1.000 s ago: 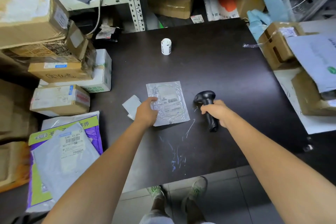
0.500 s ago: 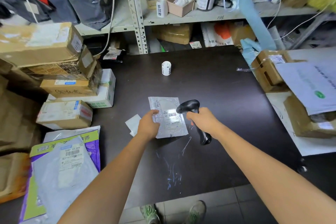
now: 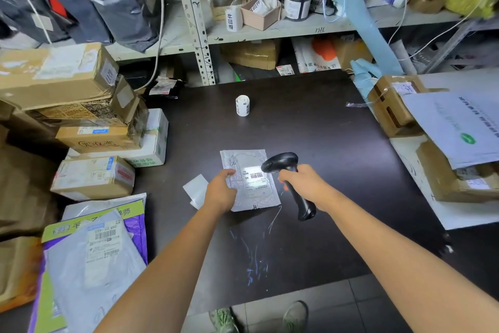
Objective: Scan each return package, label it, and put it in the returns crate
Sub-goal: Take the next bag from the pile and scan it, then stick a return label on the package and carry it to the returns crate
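The scanning step is judged to be in hand. Near the middle of the dark bench point(image 3: 310, 130), one small clear-wrapped package point(image 3: 251, 192) is laid flat and is held down at its left edge by the left hand point(image 3: 220, 192). The thumb is seen on top, but whether the other fingers pinch the edge or merely press on it cannot be told from this angle. The handle of the black scanner point(image 3: 290, 178) is grasped by the clenched fingers of the right hand point(image 3: 305, 186). The scanner head is held just above the package's right side, and a bright patch of light is thrown on the printed label beside the barcode.

Labelling is judged to come next. The scanner would have to be set down and a sticker taken from the label roll point(image 3: 242, 105), which stands upright towards the far side of the bench, well apart from the package. No returns crate is made out in view.

Counted:
- Five stacked boxes point(image 3: 54, 76) are seen at the left.
- Two further boxes point(image 3: 391, 105) are seen at the right.
- Two flat mailers point(image 3: 89, 257) are overlapped at the near left.
- One package is under one scanner.
- One label roll is on the bench, and a second roll point(image 3: 233, 19) is on the shelf point(image 3: 310, 26).
- One white slip point(image 3: 195, 189) is laid just beside the left hand.
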Demonstrator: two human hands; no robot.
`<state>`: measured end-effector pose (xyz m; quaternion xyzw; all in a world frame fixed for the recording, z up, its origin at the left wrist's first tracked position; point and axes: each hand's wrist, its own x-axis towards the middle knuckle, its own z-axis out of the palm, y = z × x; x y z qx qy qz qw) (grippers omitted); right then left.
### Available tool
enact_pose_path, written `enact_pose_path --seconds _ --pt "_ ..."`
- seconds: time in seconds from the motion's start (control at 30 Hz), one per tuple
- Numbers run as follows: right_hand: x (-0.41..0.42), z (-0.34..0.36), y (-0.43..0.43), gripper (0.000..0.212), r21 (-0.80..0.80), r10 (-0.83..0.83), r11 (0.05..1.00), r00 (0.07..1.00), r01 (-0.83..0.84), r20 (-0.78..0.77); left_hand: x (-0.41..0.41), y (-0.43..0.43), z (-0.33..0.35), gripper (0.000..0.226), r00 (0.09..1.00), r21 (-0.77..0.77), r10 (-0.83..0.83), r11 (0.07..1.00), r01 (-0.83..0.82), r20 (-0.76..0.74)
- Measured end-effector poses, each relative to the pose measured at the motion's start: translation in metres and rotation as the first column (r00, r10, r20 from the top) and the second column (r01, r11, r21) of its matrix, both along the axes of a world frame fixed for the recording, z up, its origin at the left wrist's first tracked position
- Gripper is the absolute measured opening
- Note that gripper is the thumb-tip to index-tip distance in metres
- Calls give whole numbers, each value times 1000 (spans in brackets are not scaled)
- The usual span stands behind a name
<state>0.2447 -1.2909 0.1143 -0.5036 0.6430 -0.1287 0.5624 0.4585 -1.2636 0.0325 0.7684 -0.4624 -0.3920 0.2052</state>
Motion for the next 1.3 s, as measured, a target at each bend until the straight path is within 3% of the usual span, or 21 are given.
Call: enact_pose_path --seconds 0.37,0.6,0.8,0.9,1.07,1.2,1.3 --pt "-6 -3 -6 18 26 -28 999 1000 28 13 -1 -5 -10 50 1000 21 2 1000 -2 12" --pt "-28 -31 -3 15 -2 -135 991 991 135 -20 -3 -3 -20 54 1000 77 5 997 -4 -5" --pt "-54 -67 -6 42 2 -303 953 953 303 -16 -8 1 -26 56 1000 99 -24 995 25 -12" --pt "-62 -77 -8 42 26 -317 948 948 317 -24 -10 1 -26 58 999 91 -53 995 52 10" --pt "-70 -81 -14 37 -60 -179 984 949 169 -259 -6 1 -20 55 990 70 -123 991 117 73" --pt "-66 -68 -18 48 -128 -47 991 801 -38 -596 1 6 -7 49 993 40 -103 994 100 60" --pt "-49 -53 -18 46 -257 -109 964 782 -68 -614 12 12 8 46 997 34 -57 998 55 51"
